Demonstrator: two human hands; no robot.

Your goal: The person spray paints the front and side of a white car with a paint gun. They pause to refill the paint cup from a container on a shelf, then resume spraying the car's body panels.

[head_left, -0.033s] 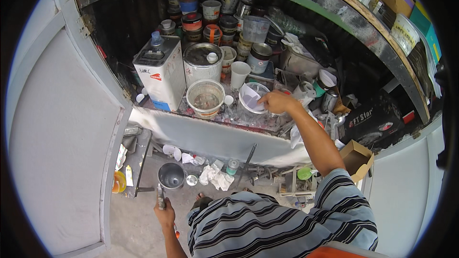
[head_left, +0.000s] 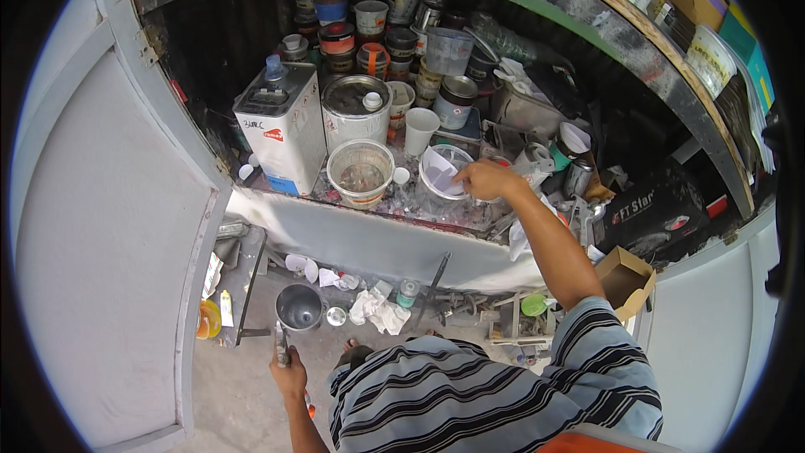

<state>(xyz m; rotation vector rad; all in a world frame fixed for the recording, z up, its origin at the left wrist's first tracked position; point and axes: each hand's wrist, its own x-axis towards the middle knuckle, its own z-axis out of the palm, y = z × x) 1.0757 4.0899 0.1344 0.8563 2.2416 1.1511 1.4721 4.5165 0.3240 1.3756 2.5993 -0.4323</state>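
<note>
My right hand reaches over the counter, its fingers closed on the edge of a white paper paint strainer. The strainer stands inside a round white plastic tub. Low on the left, my left hand is wrapped round the handle of what looks like a paint spray gun, with an open dark grey cup above it. Left of the strainer are a white paper-like cup and a used tub with murky liquid in it.
A white rectangular can and a round paint tin stand at the counter's left. Stacked tins fill the back. An open cardboard box sits at the right. Crumpled white paper litters the floor below the counter.
The dark grey cup over my left hand has shifted very slightly to the left. My right hand stays at the strainer.
</note>
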